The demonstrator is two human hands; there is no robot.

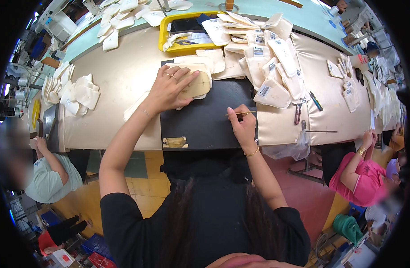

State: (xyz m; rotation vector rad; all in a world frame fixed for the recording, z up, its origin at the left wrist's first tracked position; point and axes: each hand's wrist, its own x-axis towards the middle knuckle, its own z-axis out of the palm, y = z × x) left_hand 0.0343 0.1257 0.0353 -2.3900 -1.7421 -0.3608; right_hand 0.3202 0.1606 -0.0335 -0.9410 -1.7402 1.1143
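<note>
My left hand (pixel 171 87) grips a stiff beige plate with rounded corners (pixel 198 85), the fingers across its face and the thumb at its near edge. Under and behind the plate lie cream fabric pieces (pixel 212 58), stacked at the top of a black mat (pixel 205 125). Above the mat's right side, my right hand (pixel 243 125) is closed round a thin yellowish stick (pixel 234 114), held almost level. Its tip is too small to make out. A gap of bare mat separates the two hands.
A heap of labelled cream pads (pixel 272 67) lies right of the mat. Behind stands a yellow tray (pixel 164 33). A dark red cutter (pixel 298 114), a green pen (pixel 316 101) and a thin dark rod (pixel 321 131) lie at right. People sit at both table ends.
</note>
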